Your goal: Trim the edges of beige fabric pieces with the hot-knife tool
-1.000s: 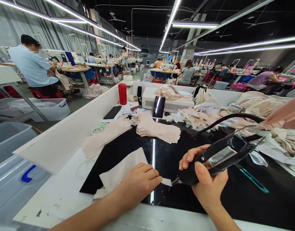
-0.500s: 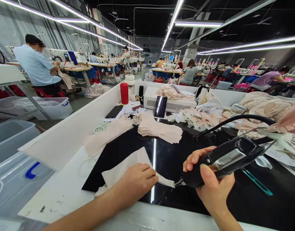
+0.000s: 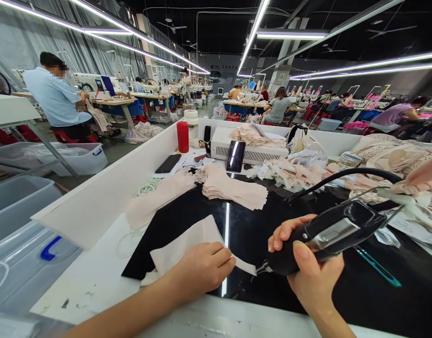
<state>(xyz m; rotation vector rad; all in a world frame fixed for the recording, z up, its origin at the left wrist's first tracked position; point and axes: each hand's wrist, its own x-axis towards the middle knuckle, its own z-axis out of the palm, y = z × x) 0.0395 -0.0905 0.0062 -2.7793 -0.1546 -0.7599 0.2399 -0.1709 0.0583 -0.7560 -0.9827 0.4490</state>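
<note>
In the head view, my right hand (image 3: 312, 267) is wrapped round a black corded handheld power tool (image 3: 328, 232). Its narrow metal tip (image 3: 263, 267) meets the right end of a pale beige fabric piece (image 3: 193, 232), and I cannot tell whether they touch. My left hand (image 3: 210, 267) lies over this piece with fingers bent and pressed together, gripping the narrow strip near its end. That hand and forearm hide part of the fabric. Beneath is a shiny black board (image 3: 251, 291).
Stacked beige fabric pieces (image 3: 233, 188) lie beyond my hands, near a phone (image 3: 236, 156) propped against a white box (image 3: 260, 151). Teal tweezers (image 3: 379, 267) lie right of the tool. A white side wall (image 3: 106, 202) edges the table. A person in light blue (image 3: 54, 96) sits left.
My left hand has shifted slightly right along the strip. The tool and my right hand have stayed in nearly the same place.
</note>
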